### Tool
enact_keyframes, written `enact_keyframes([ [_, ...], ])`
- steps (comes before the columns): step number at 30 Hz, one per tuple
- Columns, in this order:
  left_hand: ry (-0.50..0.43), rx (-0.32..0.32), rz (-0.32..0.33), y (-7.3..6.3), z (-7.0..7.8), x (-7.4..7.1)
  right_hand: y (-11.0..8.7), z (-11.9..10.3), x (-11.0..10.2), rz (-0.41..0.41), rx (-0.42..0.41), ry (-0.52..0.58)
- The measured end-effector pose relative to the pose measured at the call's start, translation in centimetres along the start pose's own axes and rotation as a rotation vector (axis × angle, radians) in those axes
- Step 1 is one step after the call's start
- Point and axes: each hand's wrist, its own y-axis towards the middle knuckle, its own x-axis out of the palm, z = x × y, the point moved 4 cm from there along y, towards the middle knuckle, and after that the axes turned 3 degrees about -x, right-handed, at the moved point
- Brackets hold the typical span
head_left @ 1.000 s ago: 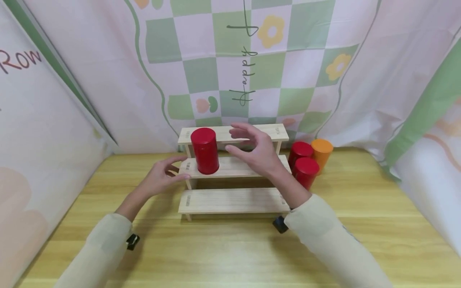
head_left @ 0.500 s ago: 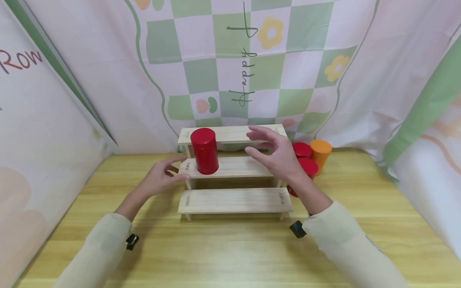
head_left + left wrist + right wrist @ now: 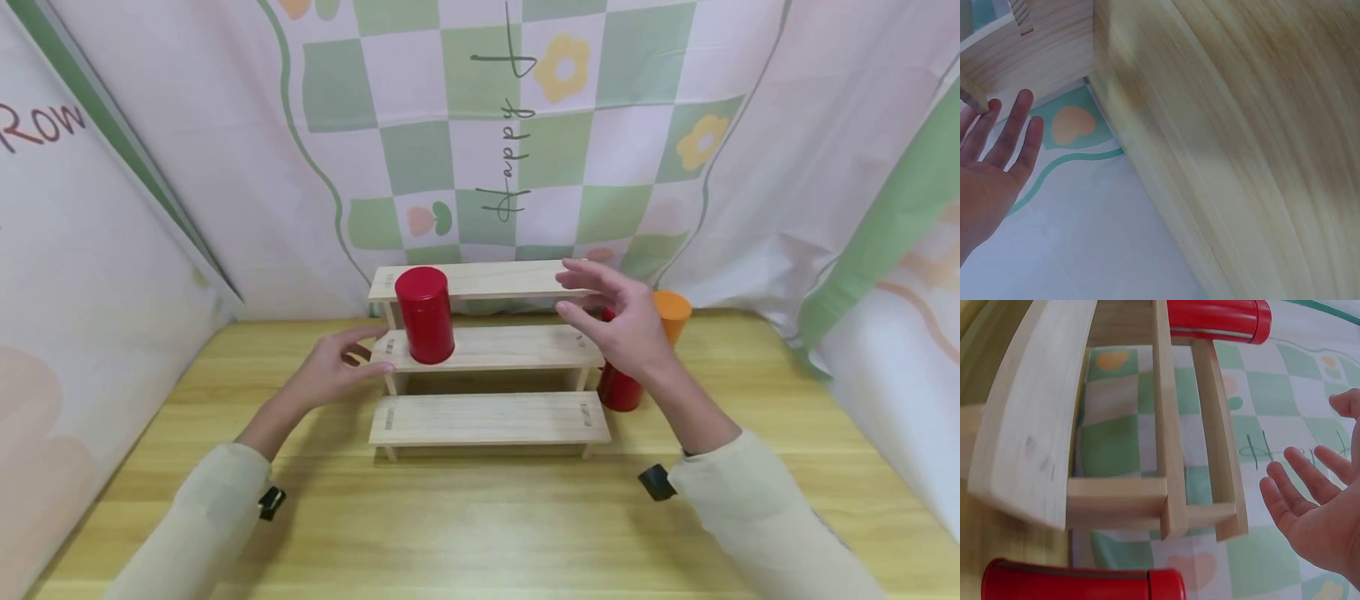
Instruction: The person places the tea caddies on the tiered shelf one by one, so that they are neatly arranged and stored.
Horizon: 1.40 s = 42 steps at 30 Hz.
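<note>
Right of centre, the right hand [image 3: 621, 325], fingers apart and empty, is nearest the red can [image 3: 621, 393] standing upright just below it; left of centre, the left hand [image 3: 336, 368] touches the shelf [image 3: 510, 347] with spread fingers.

Three-tier wooden rack [image 3: 487, 419] upright; red canister [image 3: 425, 318] standing, middle tier's [image 3: 517, 347] left end.

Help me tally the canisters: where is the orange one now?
In the head view, the orange canister is right of the three-tier wooden rack, partly hidden behind the right hand, with a red canister nearer the camera.
</note>
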Motion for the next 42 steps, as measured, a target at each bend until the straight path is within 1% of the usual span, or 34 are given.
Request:
enact_keyframes([
  [3, -0.004, -0.022, 0.001, 0.0, 0.0, -0.1, -0.2, 0.3, -0.4, 0.008, 0.003, 0.003],
  [7, 0.001, -0.020, -0.002, -0.1, 0.1, -0.1, -0.4, 0.8, -1.0, 0.008, -0.005, 0.002],
  [13, 0.005, -0.013, -0.002, -0.2, 0.1, -0.2, -0.7, 1.6, -2.0, 0.020, 0.031, -0.065],
  [17, 0.015, 0.002, 0.003, -0.2, 0.1, -0.2, -1.1, 2.3, -2.9, 0.034, 0.045, -0.131],
  [21, 0.020, 0.038, 0.005, -0.2, 0.1, -0.2, -1.5, 3.1, -3.8, 0.034, 0.059, -0.186],
  [24, 0.029, 0.071, 0.002, -0.1, 0.1, -0.2, -1.8, 3.7, -4.5, 0.028, 0.074, -0.215],
  [28, 0.052, 0.095, -0.006, -0.1, 0.2, -0.1, -2.2, 4.6, -5.5, 0.037, 0.084, -0.245],
  [32, 0.065, 0.097, -0.009, -0.1, 0.4, -0.2, -2.4, 5.1, -6.2, 0.041, 0.100, -0.280],
  [37, 0.069, 0.088, -0.012, -0.1, 0.6, -0.3, -2.8, 5.7, -7.0, 0.013, 0.120, -0.344],
  [42, 0.068, 0.088, -0.009, -0.1, 0.7, -0.3, -3.2, 6.2, -7.3, -0.001, 0.123, -0.349],
])
